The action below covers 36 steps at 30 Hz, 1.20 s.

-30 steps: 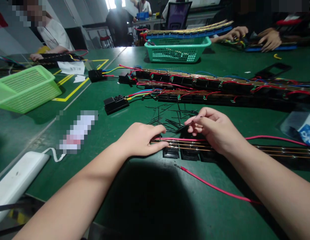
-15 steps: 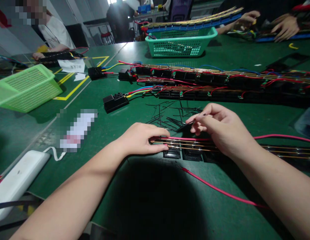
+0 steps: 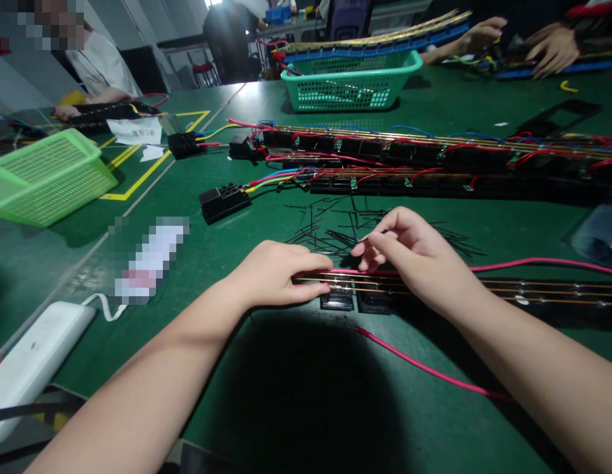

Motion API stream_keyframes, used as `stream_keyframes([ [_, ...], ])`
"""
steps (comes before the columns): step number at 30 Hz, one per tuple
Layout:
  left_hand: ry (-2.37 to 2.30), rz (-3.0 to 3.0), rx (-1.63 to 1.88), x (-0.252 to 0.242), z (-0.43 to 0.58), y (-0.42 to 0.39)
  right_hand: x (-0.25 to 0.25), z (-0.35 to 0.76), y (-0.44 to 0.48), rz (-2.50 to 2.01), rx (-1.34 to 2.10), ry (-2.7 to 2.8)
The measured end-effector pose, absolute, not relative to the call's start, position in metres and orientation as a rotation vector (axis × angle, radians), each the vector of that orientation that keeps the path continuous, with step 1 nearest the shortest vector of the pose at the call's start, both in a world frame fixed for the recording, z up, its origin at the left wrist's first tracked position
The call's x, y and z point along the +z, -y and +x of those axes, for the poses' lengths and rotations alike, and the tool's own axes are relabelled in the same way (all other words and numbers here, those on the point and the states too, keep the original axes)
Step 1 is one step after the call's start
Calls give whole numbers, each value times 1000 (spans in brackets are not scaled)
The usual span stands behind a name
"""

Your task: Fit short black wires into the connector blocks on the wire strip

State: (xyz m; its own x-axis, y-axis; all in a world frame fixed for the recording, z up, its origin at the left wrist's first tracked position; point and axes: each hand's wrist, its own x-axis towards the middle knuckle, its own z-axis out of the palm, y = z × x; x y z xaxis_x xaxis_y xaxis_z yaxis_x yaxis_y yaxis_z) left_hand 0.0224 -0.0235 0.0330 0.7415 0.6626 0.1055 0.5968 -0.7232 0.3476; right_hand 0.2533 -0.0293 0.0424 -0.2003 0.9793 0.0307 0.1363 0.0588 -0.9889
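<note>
A long black strip of modules (image 3: 336, 301), with copper bars along its top, lies across the table in front of me. My left hand (image 3: 280, 273) grips its left end between thumb and fingers, and that end is hidden. Along the strip's far side runs a red wire (image 3: 533, 262). Just above the strip, my right hand (image 3: 402, 243) pinches a thin black cable tie, mostly hidden by the fingers. Loose black cable ties (image 3: 310, 227) lie scattered behind my hands. A second red wire (image 3: 424, 365) rests on the table nearer me.
Wired black strips (image 3: 409, 184) lie farther back, with a black plug block (image 3: 224, 202) at one end. A teal basket (image 3: 350, 82) stands behind them, and a green basket (image 3: 49, 178) at left. A white power strip (image 3: 39, 362) sits front left. Co-workers' hands (image 3: 553, 49) are across the table.
My right hand has moved left along the strip, closer to my left hand, still pinching the cable tie. My left hand keeps its grip on the strip's end. The view has shifted slightly.
</note>
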Motion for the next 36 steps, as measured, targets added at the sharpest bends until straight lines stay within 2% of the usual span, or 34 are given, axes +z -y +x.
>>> stream_keyframes([
  [11,-1124,2983,501,39,31,34,35,256,27,-1206,1169,1593],
  [24,-1074,2762,451,31,43,34,33,253,30,-1221,1096,1606],
  [36,-1194,2800,222,47,44,36,44,254,38,-1211,795,1802],
])
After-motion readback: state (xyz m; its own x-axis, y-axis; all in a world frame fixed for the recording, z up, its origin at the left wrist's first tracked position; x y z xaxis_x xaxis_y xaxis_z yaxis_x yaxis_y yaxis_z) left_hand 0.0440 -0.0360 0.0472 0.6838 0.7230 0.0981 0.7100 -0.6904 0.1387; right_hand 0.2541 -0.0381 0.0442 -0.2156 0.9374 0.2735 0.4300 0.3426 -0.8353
